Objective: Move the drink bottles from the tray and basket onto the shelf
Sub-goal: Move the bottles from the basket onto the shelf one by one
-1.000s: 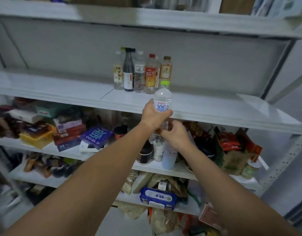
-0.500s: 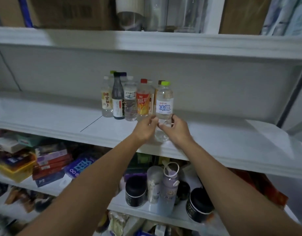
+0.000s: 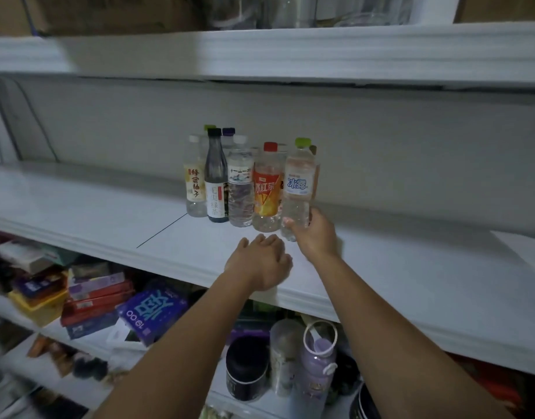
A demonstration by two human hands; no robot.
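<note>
A clear water bottle with a green cap and blue lettering (image 3: 299, 182) stands upright on the white shelf (image 3: 396, 276), at the right end of a row of several drink bottles. My right hand (image 3: 313, 234) grips its base, thumb on the front. Beside it stand a red-capped orange iced-tea bottle (image 3: 267, 189), a clear water bottle (image 3: 240, 186), a dark tea bottle (image 3: 216, 179) and a pale yuzu bottle (image 3: 194, 179), with more bottles behind. My left hand (image 3: 260, 261) hovers over the shelf's front, fingers relaxed, holding nothing. Tray and basket are out of view.
The shelf has bare room to the left and right of the bottle row. The shelf board above (image 3: 290, 52) hangs close overhead. Below sit boxes (image 3: 151, 313), a black flask (image 3: 246, 367) and a lilac flask (image 3: 317, 361).
My left hand has let go of the green-capped bottle and drawn back toward the shelf edge. The bottle now stands in the row with only my right hand on it.
</note>
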